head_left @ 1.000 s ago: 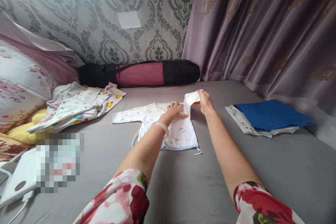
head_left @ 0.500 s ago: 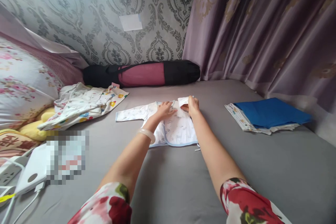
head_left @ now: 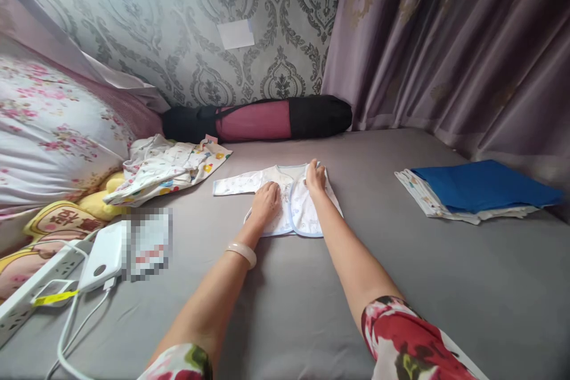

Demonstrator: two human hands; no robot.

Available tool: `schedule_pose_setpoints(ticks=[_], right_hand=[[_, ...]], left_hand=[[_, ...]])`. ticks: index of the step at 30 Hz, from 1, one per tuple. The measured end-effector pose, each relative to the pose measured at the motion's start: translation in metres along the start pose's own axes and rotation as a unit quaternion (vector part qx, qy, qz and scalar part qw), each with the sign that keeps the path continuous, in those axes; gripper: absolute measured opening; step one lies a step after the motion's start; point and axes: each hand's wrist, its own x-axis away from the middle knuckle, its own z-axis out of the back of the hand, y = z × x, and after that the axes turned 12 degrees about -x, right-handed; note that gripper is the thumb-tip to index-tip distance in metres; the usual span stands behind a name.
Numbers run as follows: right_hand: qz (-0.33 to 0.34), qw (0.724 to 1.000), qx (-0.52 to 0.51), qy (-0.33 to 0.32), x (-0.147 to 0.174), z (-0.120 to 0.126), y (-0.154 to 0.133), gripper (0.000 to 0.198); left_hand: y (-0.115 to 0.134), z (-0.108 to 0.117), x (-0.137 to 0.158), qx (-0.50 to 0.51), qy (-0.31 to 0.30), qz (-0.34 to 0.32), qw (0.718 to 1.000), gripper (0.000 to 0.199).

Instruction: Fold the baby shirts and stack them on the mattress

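Note:
A small white baby shirt (head_left: 307,211) with pale blue trim and a faint print lies front side up on the bed. Its left sleeve stretches out flat to the side, while the right sleeve no longer sticks out and is folded inward. My left hand (head_left: 267,202), with a pale bangle at the wrist, rests on the left front panel, fingers laid on the cloth. Near the right shoulder, my right hand (head_left: 315,178) has its fingers curled on the fabric; the fingertips are partly hidden.
To the right lies a folded blue cloth (head_left: 485,187) atop folded patterned clothes (head_left: 423,199). A crumpled printed garment (head_left: 164,160) sits at the left, near a power strip (head_left: 40,285) and white power bank (head_left: 104,255) with cables. A black and maroon roll bag (head_left: 256,119) lines the wall.
My right hand has brought the right sleeve inward and down onto the shirt front. My left hand has shifted lower on the left panel. The view has turned slightly left.

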Motion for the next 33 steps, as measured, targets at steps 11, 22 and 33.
schedule_pose_setpoints(ticks=[11,22,33], right_hand=[[0.139,0.958,0.21,-0.141,0.045,-0.032,0.012,0.053],[0.143,0.94,0.255,-0.174,0.035,-0.018,0.0,0.056],[0.164,0.916,0.319,-0.178,0.012,-0.003,0.032,0.057]], left_hand=[[-0.002,-0.011,0.002,0.014,0.042,0.002,0.999,0.029],[0.0,-0.01,0.004,0.003,0.037,0.006,0.999,0.029],[0.001,-0.011,0.005,-0.013,0.063,0.002,0.998,0.027]])
